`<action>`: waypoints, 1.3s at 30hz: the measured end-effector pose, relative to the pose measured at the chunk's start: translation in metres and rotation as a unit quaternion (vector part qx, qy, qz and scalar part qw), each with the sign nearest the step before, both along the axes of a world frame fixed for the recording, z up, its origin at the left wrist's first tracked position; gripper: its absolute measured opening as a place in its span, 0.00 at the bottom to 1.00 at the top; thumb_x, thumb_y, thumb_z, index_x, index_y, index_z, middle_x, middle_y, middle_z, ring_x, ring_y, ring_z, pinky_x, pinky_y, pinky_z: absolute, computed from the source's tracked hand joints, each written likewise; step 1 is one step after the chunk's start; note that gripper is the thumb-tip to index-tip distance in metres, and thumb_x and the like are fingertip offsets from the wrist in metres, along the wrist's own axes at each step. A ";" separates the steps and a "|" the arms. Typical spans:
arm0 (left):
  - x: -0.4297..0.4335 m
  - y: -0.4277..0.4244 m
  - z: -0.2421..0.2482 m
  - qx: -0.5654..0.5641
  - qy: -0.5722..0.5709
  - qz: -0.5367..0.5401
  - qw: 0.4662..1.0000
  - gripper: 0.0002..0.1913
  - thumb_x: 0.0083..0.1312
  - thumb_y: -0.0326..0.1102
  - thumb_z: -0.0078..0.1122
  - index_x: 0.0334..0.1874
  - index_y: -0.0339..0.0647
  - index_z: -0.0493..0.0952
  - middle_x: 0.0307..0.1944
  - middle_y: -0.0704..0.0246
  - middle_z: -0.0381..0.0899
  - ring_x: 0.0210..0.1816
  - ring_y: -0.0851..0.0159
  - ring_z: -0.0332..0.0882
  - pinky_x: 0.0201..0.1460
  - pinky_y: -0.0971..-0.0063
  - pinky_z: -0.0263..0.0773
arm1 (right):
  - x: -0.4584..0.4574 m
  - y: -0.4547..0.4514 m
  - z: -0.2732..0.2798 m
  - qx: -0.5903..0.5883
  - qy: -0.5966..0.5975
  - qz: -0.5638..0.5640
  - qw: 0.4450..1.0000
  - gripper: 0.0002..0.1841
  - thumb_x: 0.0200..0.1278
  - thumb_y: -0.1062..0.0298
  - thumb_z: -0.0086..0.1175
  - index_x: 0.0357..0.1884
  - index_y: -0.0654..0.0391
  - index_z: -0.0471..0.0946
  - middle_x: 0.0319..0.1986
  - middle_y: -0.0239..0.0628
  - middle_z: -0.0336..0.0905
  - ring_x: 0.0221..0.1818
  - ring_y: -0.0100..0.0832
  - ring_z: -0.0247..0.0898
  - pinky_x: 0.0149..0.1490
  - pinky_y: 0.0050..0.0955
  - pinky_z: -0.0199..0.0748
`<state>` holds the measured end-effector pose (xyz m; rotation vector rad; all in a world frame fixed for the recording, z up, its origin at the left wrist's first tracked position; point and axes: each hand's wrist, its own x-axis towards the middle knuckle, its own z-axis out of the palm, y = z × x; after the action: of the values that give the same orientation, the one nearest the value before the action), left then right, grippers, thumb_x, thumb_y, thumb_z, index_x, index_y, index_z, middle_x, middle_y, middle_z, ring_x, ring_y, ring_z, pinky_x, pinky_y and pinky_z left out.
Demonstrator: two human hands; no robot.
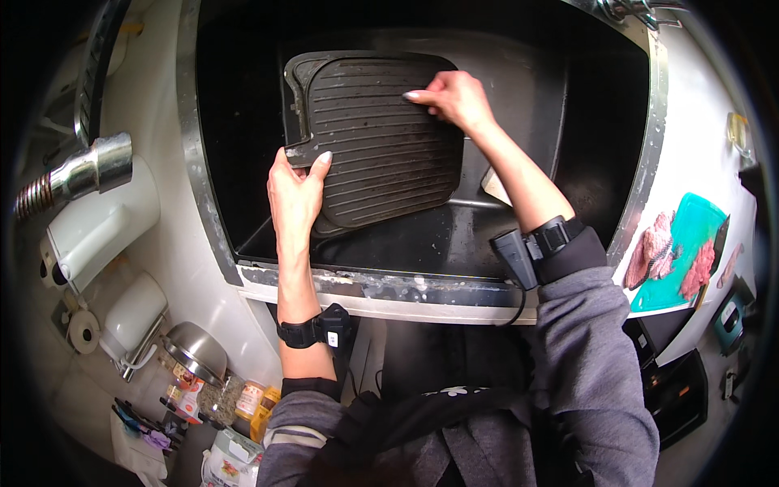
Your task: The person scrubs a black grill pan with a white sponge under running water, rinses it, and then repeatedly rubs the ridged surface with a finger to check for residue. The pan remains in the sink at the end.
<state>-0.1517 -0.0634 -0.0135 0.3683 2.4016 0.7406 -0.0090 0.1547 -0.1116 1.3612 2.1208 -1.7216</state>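
A dark ridged griddle plate [383,146] is tilted inside a black sink [389,249]. Its left edge has a notch and a projecting tab with pale worn spots. My left hand [296,189] grips that tab, thumb on top and fingers beneath. Over the plate's upper right part is my right hand [456,100], thumb extended and the other fingers curled; whether it touches the plate or pinches something small, I cannot tell. A pale block-like thing [496,185] lies in the sink, partly hidden behind my right forearm.
A chrome faucet [630,9] stands at the sink's top right corner. Right of the sink, pink cloths [654,246] lie on a turquoise board [684,255]. At left are a metal spout [97,164], a white kettle [97,225], a steel bowl [198,350] and several food packages.
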 end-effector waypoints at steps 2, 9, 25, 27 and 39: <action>-0.001 0.000 0.000 -0.007 0.000 0.001 1.000 0.15 0.58 0.33 0.68 0.44 0.34 0.77 0.35 0.62 0.86 0.36 0.65 0.83 0.45 0.71 0.74 | -0.006 -0.004 -0.001 0.024 -0.016 0.008 1.000 0.20 0.46 0.49 0.72 0.23 0.56 0.81 0.18 0.32 0.81 0.23 0.25 0.78 0.36 0.27 0.76; -0.002 -0.002 -0.002 0.018 -0.004 0.003 1.000 0.15 0.58 0.33 0.69 0.44 0.34 0.77 0.35 0.62 0.86 0.37 0.65 0.83 0.45 0.71 0.74 | 0.025 0.011 -0.003 -0.006 -0.153 -0.062 0.986 0.22 0.45 0.47 0.73 0.21 0.57 0.79 0.17 0.32 0.81 0.19 0.22 0.76 0.32 0.26 0.76; 0.003 0.000 0.003 0.051 -0.023 0.016 0.998 0.15 0.59 0.30 0.68 0.46 0.33 0.76 0.37 0.60 0.86 0.38 0.64 0.83 0.47 0.71 0.74 | -0.002 -0.001 0.017 -0.043 -0.099 -0.027 0.994 0.21 0.46 0.49 0.73 0.20 0.58 0.80 0.16 0.31 0.80 0.18 0.21 0.75 0.29 0.23 0.76; 0.004 0.000 0.004 0.040 -0.012 0.009 0.999 0.15 0.59 0.30 0.68 0.46 0.33 0.76 0.37 0.60 0.86 0.38 0.64 0.83 0.47 0.70 0.74 | -0.033 -0.020 0.019 0.004 -0.053 0.013 0.999 0.21 0.45 0.48 0.73 0.20 0.57 0.81 0.16 0.30 0.81 0.21 0.24 0.78 0.36 0.27 0.78; 0.004 0.000 -0.001 0.051 -0.012 0.010 0.999 0.15 0.58 0.30 0.69 0.45 0.32 0.76 0.36 0.59 0.86 0.39 0.61 0.84 0.47 0.69 0.74 | -0.016 -0.022 0.032 -0.024 -0.061 0.007 0.998 0.22 0.46 0.47 0.72 0.19 0.57 0.79 0.16 0.33 0.80 0.19 0.23 0.77 0.32 0.25 0.76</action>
<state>-0.1478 -0.0636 -0.0144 0.3758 2.3538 0.8750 -0.0252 0.1331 -0.0797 1.3980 2.0059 -1.6285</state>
